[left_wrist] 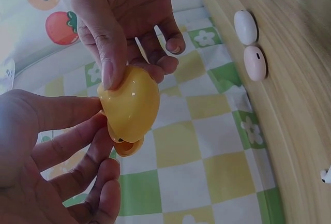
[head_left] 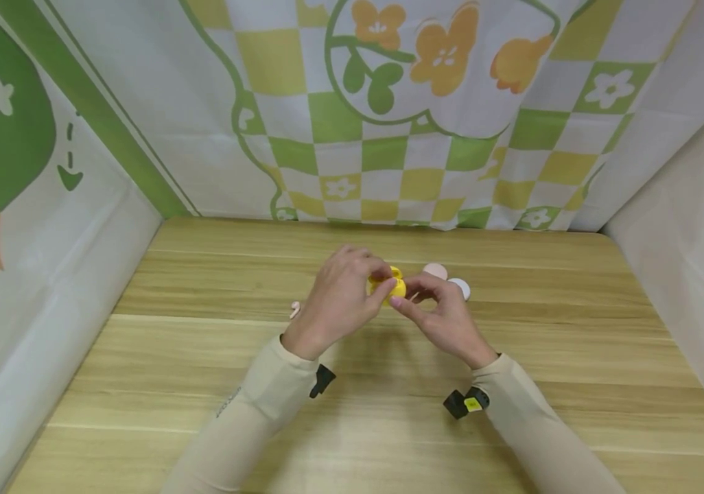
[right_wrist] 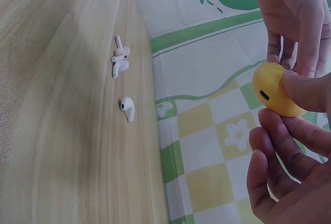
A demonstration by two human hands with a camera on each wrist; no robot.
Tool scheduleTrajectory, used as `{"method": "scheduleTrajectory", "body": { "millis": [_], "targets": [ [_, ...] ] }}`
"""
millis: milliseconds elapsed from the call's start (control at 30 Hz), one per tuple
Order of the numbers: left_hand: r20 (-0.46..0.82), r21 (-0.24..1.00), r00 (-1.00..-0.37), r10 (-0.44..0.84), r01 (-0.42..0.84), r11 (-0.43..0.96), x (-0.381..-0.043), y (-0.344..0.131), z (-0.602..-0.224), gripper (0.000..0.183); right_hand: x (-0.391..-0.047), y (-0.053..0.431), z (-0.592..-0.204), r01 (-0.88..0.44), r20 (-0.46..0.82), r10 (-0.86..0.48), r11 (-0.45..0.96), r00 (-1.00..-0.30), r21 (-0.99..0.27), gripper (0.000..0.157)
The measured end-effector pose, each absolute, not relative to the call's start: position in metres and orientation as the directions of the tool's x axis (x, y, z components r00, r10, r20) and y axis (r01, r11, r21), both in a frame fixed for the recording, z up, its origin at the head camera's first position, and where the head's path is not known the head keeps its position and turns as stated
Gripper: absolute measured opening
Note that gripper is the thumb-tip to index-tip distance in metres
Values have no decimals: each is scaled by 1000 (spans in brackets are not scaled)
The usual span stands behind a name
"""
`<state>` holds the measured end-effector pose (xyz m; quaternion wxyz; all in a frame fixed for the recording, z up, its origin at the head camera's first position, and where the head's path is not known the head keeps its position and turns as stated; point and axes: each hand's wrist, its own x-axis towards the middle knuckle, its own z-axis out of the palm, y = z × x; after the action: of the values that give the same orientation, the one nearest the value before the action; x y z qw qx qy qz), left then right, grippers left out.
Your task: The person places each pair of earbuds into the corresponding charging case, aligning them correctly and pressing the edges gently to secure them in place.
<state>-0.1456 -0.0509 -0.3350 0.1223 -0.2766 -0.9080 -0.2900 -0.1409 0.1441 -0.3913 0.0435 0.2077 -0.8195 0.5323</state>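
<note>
Above the table (head_left: 191,370), left hand (head_left: 338,296) and right hand (head_left: 446,321) pinch a yellow case (left_wrist: 132,102).

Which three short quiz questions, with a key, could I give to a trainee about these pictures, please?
1. True or false: the smooth white oval case lies on the light wooden table, beside the pale pink oval case.

2. The bare left hand and bare right hand together hold:
A) the white case
B) the glossy yellow rounded case
C) the pink case

3. Fill in the colour: in the right wrist view, the stemmed earbud lying apart from the earbud cluster is ____.

Key: 1 true; 2 B; 3 white.
</note>
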Motion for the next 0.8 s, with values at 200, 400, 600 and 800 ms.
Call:
{"method": "scheduleTrajectory", "body": {
  "millis": [200,400,600,800],
  "targets": [
    [376,443,-819,434,570,692,-145,-50,-335,11,-141,144,-392,-383,290,-293,344,-911,-857,17],
    [372,445,-816,442,574,687,-144,-52,-336,11,-140,144,-392,-385,289,-299,342,-909,-857,16],
    [345,552,-826,446,562,616,-146,-60,-336,14,-139,146,-391,-374,281,-288,351,-916,-859,18],
    [290,736,-879,378,457,500,-153,-73,-337,18,-139,149,-391,-367,284,-270,338,-920,-867,19]
  ]
}}
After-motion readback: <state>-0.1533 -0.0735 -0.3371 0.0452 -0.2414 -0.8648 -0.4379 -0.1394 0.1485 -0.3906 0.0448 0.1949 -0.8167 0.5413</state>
